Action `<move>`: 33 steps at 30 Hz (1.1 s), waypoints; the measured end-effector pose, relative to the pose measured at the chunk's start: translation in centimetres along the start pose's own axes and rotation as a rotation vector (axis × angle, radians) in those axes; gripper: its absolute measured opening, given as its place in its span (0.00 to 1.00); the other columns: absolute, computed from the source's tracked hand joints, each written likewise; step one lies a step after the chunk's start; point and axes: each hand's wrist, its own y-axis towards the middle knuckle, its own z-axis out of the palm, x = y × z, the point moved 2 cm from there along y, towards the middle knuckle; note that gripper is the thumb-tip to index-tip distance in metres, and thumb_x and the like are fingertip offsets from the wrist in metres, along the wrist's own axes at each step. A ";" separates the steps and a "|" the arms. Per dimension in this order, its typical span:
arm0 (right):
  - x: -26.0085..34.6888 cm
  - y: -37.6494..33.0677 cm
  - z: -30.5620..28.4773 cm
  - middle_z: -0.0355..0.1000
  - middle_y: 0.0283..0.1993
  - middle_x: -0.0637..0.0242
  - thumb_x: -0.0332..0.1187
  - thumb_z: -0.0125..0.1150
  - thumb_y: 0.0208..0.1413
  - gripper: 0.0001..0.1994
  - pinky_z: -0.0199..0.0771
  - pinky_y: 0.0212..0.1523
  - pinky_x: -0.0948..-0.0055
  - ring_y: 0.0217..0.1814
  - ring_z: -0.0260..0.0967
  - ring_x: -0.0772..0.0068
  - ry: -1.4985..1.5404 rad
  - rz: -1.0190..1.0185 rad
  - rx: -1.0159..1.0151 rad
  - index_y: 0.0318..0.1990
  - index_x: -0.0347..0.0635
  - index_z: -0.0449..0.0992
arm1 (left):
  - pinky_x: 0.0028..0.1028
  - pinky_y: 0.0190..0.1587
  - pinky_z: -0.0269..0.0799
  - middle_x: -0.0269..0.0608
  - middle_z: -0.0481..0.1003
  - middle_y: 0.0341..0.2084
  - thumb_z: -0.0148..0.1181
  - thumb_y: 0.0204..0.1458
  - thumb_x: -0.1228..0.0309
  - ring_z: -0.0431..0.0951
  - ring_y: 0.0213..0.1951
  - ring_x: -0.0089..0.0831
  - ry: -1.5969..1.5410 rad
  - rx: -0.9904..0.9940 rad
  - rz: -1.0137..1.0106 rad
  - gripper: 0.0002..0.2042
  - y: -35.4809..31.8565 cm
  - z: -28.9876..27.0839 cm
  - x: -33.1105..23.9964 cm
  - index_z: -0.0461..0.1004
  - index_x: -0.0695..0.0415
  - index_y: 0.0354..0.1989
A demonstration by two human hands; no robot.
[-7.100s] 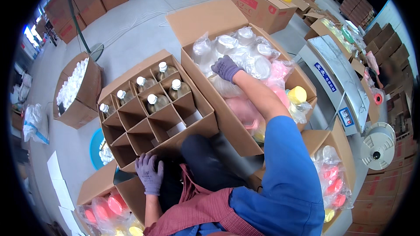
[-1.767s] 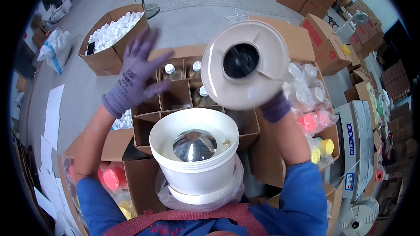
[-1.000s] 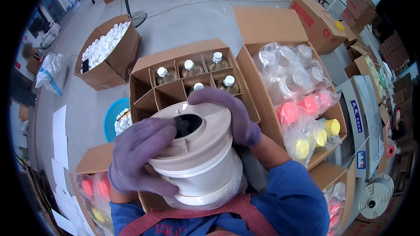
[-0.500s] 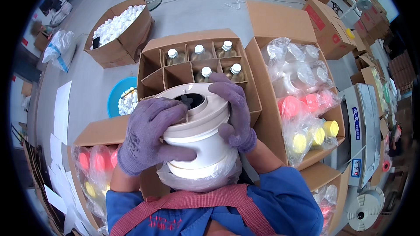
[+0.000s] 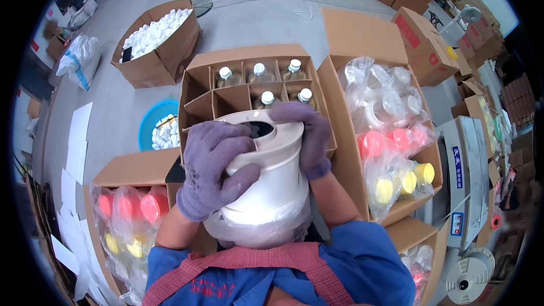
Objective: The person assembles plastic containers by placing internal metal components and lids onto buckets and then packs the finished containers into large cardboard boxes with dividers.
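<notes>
I hold a white plastic container [image 5: 266, 192] with a beige funnel-shaped lid [image 5: 266, 136] against my chest, a clear bag around its base. My left hand [image 5: 212, 167], in a purple glove, presses on the lid's left side and top. My right hand [image 5: 303, 136], also gloved, grips the lid's far right edge. Just beyond stands a cardboard box with dividers [image 5: 198, 93] holding several capped glass bottles [image 5: 259, 71] in its far cells.
An open box [image 5: 351, 39] of bagged clear, pink and yellow items stands at right. Another box with pink and yellow items [image 5: 127, 170] is at lower left. A box of white caps [image 5: 156, 62] and a blue basin [image 5: 148, 130] are on the floor at left.
The lid, earlier lifted off the white container in my right hand, now sits on it. Both hands have closed around the lid, and the container stays at my chest.
</notes>
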 end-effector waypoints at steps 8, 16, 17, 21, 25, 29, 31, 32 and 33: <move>-0.4 -0.8 1.2 0.75 0.38 0.52 0.33 0.41 0.66 0.16 0.65 0.61 0.52 0.44 0.73 0.54 -0.196 -0.335 0.023 0.36 0.31 0.74 | 0.45 0.52 0.66 0.44 0.77 0.28 0.47 0.54 0.67 0.75 0.35 0.39 -0.756 -0.197 0.055 0.12 -1.2 1.9 6.7 0.75 0.57 0.26; -4.8 -1.2 0.0 0.73 0.31 0.57 0.47 0.33 0.70 0.28 0.68 0.52 0.54 0.37 0.68 0.57 0.274 -0.140 0.068 0.26 0.37 0.72 | 0.45 0.48 0.68 0.49 0.72 0.26 0.35 0.65 0.52 0.70 0.38 0.44 -1.522 -0.283 -0.127 0.25 -5.1 10.1 11.7 0.68 0.57 0.24; -5.5 -0.7 0.1 0.72 0.30 0.58 0.47 0.33 0.70 0.28 0.68 0.52 0.54 0.36 0.68 0.57 0.354 -0.118 0.086 0.25 0.37 0.71 | 0.45 0.49 0.67 0.50 0.72 0.26 0.34 0.65 0.52 0.70 0.39 0.44 -1.445 -0.319 -0.201 0.25 -5.2 9.5 10.7 0.68 0.58 0.24; -7.1 0.4 1.1 0.72 0.28 0.58 0.48 0.34 0.70 0.29 0.68 0.51 0.50 0.34 0.68 0.56 0.598 -0.046 0.107 0.22 0.38 0.69 | 0.41 0.53 0.65 0.50 0.72 0.30 0.33 0.67 0.56 0.71 0.43 0.45 -0.938 -0.430 -0.281 0.24 -5.9 5.6 7.6 0.69 0.61 0.28; -4.4 0.1 0.2 0.73 0.29 0.57 0.52 0.31 0.71 0.33 0.70 0.52 0.61 0.40 0.72 0.59 0.146 0.083 -0.037 0.29 0.32 0.74 | 0.36 0.44 0.68 0.47 0.73 0.31 0.48 0.56 0.70 0.74 0.37 0.43 -0.205 -0.334 -0.008 0.09 -3.8 1.6 2.5 0.74 0.61 0.33; 5.5 -2.6 3.5 0.69 0.48 0.55 0.42 0.62 0.54 0.22 0.61 0.62 0.51 0.51 0.68 0.55 -0.704 -0.406 0.258 0.51 0.37 0.68 | 0.35 0.38 0.68 0.44 0.74 0.25 0.53 0.47 0.78 0.72 0.30 0.41 -0.182 -0.413 -0.087 0.04 -4.1 1.7 2.7 0.75 0.60 0.29; 5.7 -3.2 4.0 0.68 0.45 0.55 0.39 0.70 0.45 0.27 0.58 0.64 0.46 0.50 0.67 0.51 -0.849 -0.488 0.294 0.50 0.39 0.68 | 0.34 0.37 0.68 0.43 0.74 0.25 0.54 0.46 0.78 0.72 0.30 0.41 -0.136 -0.400 -0.111 0.04 -4.2 1.4 2.2 0.75 0.60 0.28; 5.2 -3.7 4.2 0.68 0.44 0.55 0.38 0.72 0.41 0.28 0.56 0.64 0.45 0.48 0.66 0.50 -0.845 -0.461 0.267 0.49 0.39 0.68 | 0.37 0.42 0.68 0.46 0.74 0.27 0.49 0.52 0.79 0.73 0.32 0.40 -0.137 -0.354 -0.134 0.06 -5.0 1.5 2.0 0.73 0.62 0.27; 5.2 -3.8 4.4 0.68 0.43 0.55 0.38 0.72 0.42 0.27 0.57 0.63 0.45 0.48 0.66 0.50 -0.863 -0.481 0.228 0.48 0.40 0.68 | 0.36 0.42 0.68 0.45 0.74 0.27 0.51 0.49 0.79 0.73 0.32 0.41 -0.111 -0.380 -0.091 0.05 -4.9 1.6 1.9 0.74 0.61 0.27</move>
